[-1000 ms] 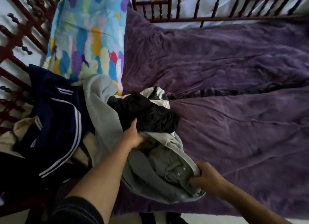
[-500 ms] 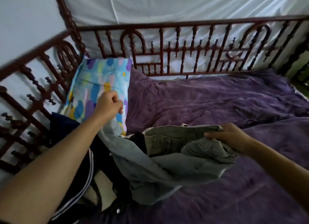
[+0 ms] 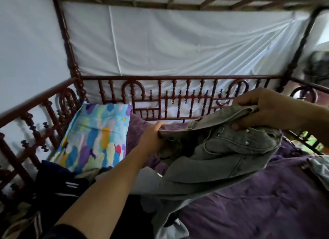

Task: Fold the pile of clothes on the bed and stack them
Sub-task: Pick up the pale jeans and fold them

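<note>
Nearest, at lower left, the unfolded pile of clothes lies on the purple bedspread; above it hangs a grey denim garment, probably jeans, its top edge running left to right; the left hand grips the left end, fingers curled; the right hand, higher, pinches the other end.

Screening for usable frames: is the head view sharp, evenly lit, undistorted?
Head view: motion blur throughout, worst at the right edge; the wide-angle lens bows the dark red wooden bed frame; dim light, the navy white-striped garment nearly lost in shadow, the grey denim garment readable.
</note>
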`<state>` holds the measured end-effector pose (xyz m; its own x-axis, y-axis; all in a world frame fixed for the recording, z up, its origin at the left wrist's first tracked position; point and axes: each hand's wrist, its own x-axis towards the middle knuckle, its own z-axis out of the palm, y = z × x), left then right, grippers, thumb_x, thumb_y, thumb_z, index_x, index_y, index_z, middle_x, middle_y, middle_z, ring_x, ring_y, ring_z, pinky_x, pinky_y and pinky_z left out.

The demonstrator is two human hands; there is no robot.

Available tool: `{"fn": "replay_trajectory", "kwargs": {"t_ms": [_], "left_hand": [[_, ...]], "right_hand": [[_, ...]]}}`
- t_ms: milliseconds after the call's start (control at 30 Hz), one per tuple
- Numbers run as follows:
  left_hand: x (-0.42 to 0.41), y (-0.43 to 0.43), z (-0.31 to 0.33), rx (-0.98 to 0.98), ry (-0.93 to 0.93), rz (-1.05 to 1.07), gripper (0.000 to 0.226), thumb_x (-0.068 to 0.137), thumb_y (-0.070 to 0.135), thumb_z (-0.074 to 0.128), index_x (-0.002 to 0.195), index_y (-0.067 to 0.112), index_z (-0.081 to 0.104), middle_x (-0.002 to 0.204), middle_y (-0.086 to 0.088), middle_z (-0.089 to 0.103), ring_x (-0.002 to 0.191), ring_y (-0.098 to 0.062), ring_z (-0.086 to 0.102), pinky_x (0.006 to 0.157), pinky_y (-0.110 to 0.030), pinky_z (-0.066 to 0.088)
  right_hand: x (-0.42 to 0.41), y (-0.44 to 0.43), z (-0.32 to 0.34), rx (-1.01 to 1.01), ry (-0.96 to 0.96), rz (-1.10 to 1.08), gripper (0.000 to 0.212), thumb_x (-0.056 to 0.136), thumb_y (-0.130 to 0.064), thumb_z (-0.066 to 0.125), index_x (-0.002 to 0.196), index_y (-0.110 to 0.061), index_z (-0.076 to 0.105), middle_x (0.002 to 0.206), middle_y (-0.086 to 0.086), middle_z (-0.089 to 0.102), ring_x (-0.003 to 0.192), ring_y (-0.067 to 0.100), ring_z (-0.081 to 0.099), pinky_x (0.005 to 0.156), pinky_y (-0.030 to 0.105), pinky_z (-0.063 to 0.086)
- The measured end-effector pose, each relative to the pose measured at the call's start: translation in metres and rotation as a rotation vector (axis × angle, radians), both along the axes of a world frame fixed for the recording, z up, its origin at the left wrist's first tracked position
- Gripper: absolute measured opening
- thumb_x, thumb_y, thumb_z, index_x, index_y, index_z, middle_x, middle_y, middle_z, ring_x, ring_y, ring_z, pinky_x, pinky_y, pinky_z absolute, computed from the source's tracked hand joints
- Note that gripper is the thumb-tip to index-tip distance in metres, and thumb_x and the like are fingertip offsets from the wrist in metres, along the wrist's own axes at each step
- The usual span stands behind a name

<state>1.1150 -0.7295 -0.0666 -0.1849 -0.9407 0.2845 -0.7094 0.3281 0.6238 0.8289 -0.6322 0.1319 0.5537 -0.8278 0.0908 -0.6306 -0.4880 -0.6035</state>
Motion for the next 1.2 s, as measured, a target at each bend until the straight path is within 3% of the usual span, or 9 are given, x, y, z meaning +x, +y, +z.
{"fn": "replay_trajectory", "kwargs": {"t_ms": [67, 200, 433, 633, 700, 800, 1033, 1100, 1200], "left_hand": [[-0.005, -0.003, 0.020, -0.089, -0.069, -0.080, 0.012, 0.085, 0.019, 0.065, 0.074, 0.014, 0.062, 0.073, -0.004, 0.064, 0.073, -0.027, 0.065, 0.066, -0.031, 0.046], [0.000, -0.008, 0.096, -0.318, 0.033, 0.044, 0.040, 0.074, 0.021, 0.070, 0.048, 0.023, 0.038, 0.049, 0.011, 0.040, 0.048, -0.008, 0.040, 0.051, -0.026, 0.025], [0.017, 0.000, 0.233, -0.562, 0.082, 0.203, 0.019, 0.071, 0.016, 0.076, 0.067, 0.011, 0.058, 0.067, -0.007, 0.059, 0.067, -0.022, 0.053, 0.061, -0.029, 0.039], [0.068, 0.008, 0.263, -0.612, 0.351, 0.264, 0.021, 0.068, 0.011, 0.078, 0.067, 0.018, 0.058, 0.071, 0.000, 0.060, 0.063, -0.009, 0.053, 0.058, -0.023, 0.047], [0.083, 0.012, 0.270, -0.530, 0.506, 0.218, 0.029, 0.066, 0.006, 0.080, 0.066, 0.024, 0.057, 0.070, 0.006, 0.060, 0.062, -0.003, 0.054, 0.056, -0.015, 0.049], [0.105, 0.024, 0.267, -0.211, 0.598, 0.070, 0.026, 0.067, -0.006, 0.075, 0.068, 0.019, 0.067, 0.068, 0.001, 0.068, 0.067, -0.015, 0.063, 0.064, -0.024, 0.055], [0.099, 0.053, 0.199, 0.303, 0.586, -0.262, 0.032, 0.068, -0.018, 0.056, 0.087, 0.000, 0.075, 0.083, -0.012, 0.074, 0.075, -0.021, 0.071, 0.067, -0.028, 0.059], [0.087, 0.053, 0.179, 0.301, 0.573, -0.235, 0.034, 0.073, -0.020, 0.053, 0.096, -0.003, 0.071, 0.086, -0.011, 0.074, 0.077, -0.021, 0.070, 0.075, -0.030, 0.059], [0.091, 0.053, 0.154, 0.301, 0.573, -0.176, 0.034, 0.075, -0.019, 0.055, 0.104, -0.007, 0.066, 0.097, -0.015, 0.072, 0.084, -0.024, 0.069, 0.078, -0.030, 0.057]], "right_hand": [[-0.020, 0.001, 0.014, -0.078, 0.055, -0.062, 0.019, 0.064, -0.021, 0.084, 0.079, -0.016, 0.073, 0.076, 0.008, 0.072, 0.067, 0.013, 0.068, 0.060, 0.025, 0.055], [-0.081, -0.019, 0.016, -0.252, 0.235, -0.377, 0.018, 0.068, 0.005, 0.078, 0.070, -0.009, 0.067, 0.068, 0.015, 0.064, 0.069, 0.022, 0.060, 0.067, 0.043, 0.047], [-0.101, -0.041, -0.002, -0.361, 0.342, -0.811, 0.018, 0.077, -0.007, 0.063, 0.064, -0.019, 0.061, 0.067, 0.004, 0.052, 0.073, 0.027, 0.054, 0.063, 0.028, 0.036], [-0.073, -0.030, 0.030, -0.052, -0.228, -0.635, 0.021, 0.086, 0.000, 0.056, 0.079, -0.013, 0.071, 0.073, 0.010, 0.065, 0.066, 0.021, 0.059, 0.065, 0.032, 0.050], [-0.066, -0.022, 0.044, 0.088, -0.348, -0.496, 0.025, 0.086, 0.004, 0.050, 0.085, -0.006, 0.073, 0.076, 0.009, 0.068, 0.065, 0.016, 0.061, 0.064, 0.032, 0.051], [-0.063, -0.010, 0.050, 0.268, -0.325, -0.256, 0.037, 0.085, 0.013, 0.043, 0.089, -0.006, 0.075, 0.086, 0.010, 0.072, 0.073, 0.018, 0.064, 0.065, 0.027, 0.055], [-0.064, -0.014, -0.026, 0.256, 0.655, -0.590, 0.023, 0.091, 0.001, 0.037, 0.087, -0.005, 0.059, 0.075, 0.011, 0.061, 0.052, 0.016, 0.066, 0.045, 0.026, 0.051], [-0.068, -0.013, -0.042, 0.304, 0.529, -0.686, 0.021, 0.093, 0.001, 0.039, 0.078, -0.002, 0.054, 0.063, 0.012, 0.061, 0.043, 0.020, 0.065, 0.036, 0.022, 0.045], [-0.083, -0.006, -0.052, 0.406, -0.072, -0.710, 0.025, 0.091, 0.010, 0.040, 0.087, 0.004, 0.064, 0.065, 0.016, 0.068, 0.053, 0.023, 0.068, 0.044, 0.025, 0.053]]}}
